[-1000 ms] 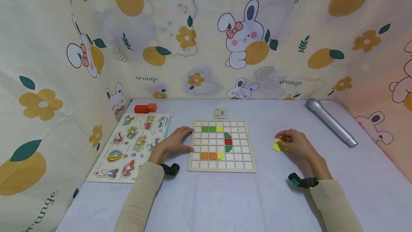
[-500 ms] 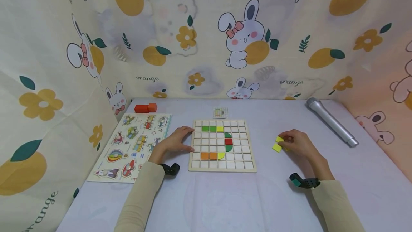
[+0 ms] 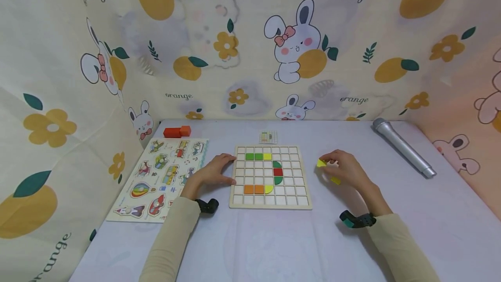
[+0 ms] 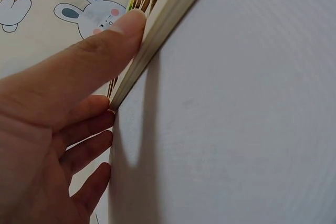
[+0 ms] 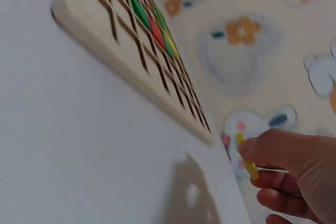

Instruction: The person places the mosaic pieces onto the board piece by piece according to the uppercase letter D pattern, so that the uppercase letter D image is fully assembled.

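A wooden grid board (image 3: 270,206) lies in the middle of the table. It holds green tiles (image 3: 254,156), a red tile (image 3: 278,172), orange tiles (image 3: 254,189) and yellow ones, some with rounded edges. My left hand (image 3: 211,171) touches the board's left edge with thumb and fingertips; the left wrist view shows the thumb against its rim. Right of the board, my right hand (image 3: 346,169) pinches a yellow tile (image 5: 247,158) between thumb and fingers, raised off the table. Under that hand, more yellow (image 3: 335,180) shows on the tabletop, partly hidden.
Behind the board lies a small pattern card (image 3: 268,137). A picture puzzle board (image 3: 168,173) is at the left, with red-orange blocks (image 3: 177,132) beyond it. A silver microphone-shaped rod (image 3: 403,148) lies at the back right. Printed cloth (image 3: 250,55) encloses the table.
My right hand has picked up a yellow tile from the loose yellow pieces and moved left with it, toward the board. The left hand and the board stay where they were.
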